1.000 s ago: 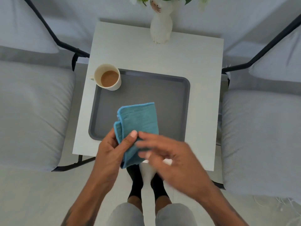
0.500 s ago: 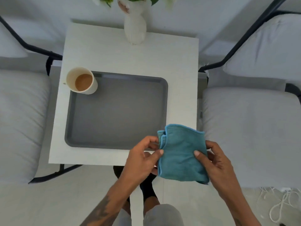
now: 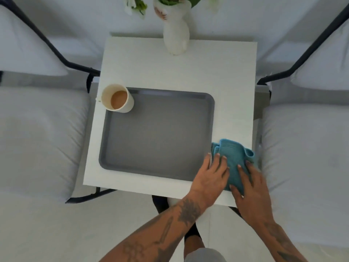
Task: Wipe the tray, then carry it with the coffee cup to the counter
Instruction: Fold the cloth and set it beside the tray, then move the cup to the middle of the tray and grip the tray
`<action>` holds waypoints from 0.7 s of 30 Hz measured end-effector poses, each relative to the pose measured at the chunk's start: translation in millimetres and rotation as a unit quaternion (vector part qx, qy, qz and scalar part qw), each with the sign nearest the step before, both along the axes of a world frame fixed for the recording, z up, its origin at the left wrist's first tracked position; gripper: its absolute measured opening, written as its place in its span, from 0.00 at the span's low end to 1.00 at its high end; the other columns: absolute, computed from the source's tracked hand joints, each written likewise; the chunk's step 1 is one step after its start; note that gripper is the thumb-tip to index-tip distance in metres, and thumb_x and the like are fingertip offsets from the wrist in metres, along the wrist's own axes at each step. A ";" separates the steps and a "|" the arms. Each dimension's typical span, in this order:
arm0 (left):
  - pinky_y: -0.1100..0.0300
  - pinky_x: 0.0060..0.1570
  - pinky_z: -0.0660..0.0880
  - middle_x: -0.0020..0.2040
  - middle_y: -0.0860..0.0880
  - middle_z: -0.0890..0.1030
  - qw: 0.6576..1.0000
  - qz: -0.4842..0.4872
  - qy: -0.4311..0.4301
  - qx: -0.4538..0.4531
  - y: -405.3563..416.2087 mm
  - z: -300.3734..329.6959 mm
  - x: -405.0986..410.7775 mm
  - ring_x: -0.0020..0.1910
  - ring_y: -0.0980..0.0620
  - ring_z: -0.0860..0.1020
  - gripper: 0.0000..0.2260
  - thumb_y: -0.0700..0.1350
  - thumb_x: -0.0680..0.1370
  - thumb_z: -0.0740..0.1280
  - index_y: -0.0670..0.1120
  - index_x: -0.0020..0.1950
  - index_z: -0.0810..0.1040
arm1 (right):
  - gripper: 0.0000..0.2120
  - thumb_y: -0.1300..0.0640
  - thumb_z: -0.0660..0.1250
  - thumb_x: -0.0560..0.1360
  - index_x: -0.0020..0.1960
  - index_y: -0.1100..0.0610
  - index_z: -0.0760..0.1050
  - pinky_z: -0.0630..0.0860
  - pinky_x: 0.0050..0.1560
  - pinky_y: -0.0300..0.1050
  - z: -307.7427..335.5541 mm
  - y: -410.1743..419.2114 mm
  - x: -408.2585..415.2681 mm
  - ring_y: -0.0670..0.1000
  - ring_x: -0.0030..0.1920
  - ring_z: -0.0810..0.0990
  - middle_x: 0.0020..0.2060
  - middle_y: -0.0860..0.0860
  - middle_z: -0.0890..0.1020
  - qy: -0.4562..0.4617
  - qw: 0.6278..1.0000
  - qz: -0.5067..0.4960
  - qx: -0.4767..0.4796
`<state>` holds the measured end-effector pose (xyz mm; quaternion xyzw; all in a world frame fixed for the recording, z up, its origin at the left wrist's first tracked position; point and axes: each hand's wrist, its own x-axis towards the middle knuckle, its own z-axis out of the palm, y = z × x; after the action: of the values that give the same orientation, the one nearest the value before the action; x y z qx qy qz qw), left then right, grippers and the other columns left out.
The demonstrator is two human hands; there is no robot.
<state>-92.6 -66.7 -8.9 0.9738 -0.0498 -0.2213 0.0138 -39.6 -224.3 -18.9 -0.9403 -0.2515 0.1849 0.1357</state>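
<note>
Tray (image 3: 156,133) flat on worktop (image 3: 188,69), near edge close to worktop front. Cup (image 3: 118,101) in tray's far-left corner. Cloth (image 3: 233,159) on worktop at tray's right edge, pressed under both hands, left (image 3: 211,178), right (image 3: 253,191), fingers spread flat. Tray middle bare.

White table (image 3: 188,72) — grey tray (image 3: 156,135), blue cloth (image 3: 233,157), vase (image 3: 176,36)

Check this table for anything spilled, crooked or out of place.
No spill shows. The coffee cup stands upright at the tray's far-left corner, seeming to overlap the rim. Both hands, left hand and right hand, rest on the blue cloth beside the tray.
</note>
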 end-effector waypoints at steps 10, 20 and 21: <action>0.53 0.56 0.77 0.56 0.48 0.81 0.825 0.370 -0.286 -0.317 117.6 56.3 -50.3 0.56 0.50 0.79 0.12 0.44 0.78 0.67 0.45 0.61 0.80 | 0.26 0.41 0.62 0.75 0.66 0.56 0.73 0.68 0.63 0.47 58.9 90.4 7.2 0.58 0.62 0.73 0.62 0.55 0.75 0.078 0.991 -0.018 0.107; 0.56 0.69 0.62 0.76 0.48 0.64 0.896 0.386 -0.115 -0.186 368.1 64.8 -77.1 0.74 0.50 0.61 0.42 0.55 0.70 0.76 0.49 0.78 0.58 | 0.38 0.46 0.74 0.70 0.75 0.49 0.61 0.73 0.67 0.52 41.1 346.1 10.5 0.49 0.69 0.71 0.71 0.47 0.68 0.211 0.954 0.078 0.197; 0.53 0.71 0.61 0.78 0.48 0.62 0.903 0.369 -0.097 -0.197 375.6 59.2 -71.8 0.75 0.48 0.60 0.45 0.56 0.69 0.76 0.49 0.79 0.56 | 0.40 0.45 0.75 0.69 0.76 0.49 0.60 0.72 0.67 0.52 35.1 358.2 11.3 0.49 0.70 0.70 0.72 0.48 0.67 0.210 0.956 0.079 0.189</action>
<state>-164.5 308.9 50.3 0.9168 0.2691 -0.0905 0.2810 -28.4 133.9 16.2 -0.8147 -0.3213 0.3375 0.3451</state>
